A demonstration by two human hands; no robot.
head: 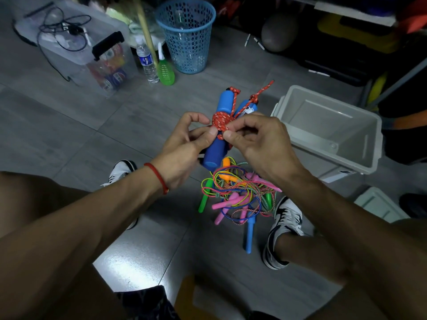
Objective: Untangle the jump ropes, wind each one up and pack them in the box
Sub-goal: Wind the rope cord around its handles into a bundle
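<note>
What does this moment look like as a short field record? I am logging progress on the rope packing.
left hand: holds the blue handles
right hand: fingers pinch the red rope
red rope: coiled round the two blue handles, loose end sticking up
tangled ropes: heap on the floor between the shoes, not yet sorted
box: open, grey, to the right, nothing seen inside

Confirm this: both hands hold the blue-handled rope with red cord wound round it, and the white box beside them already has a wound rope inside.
Not quite. The head view shows the white box holds no rope. Both the left hand and right hand do hold the blue-handled rope.
</note>
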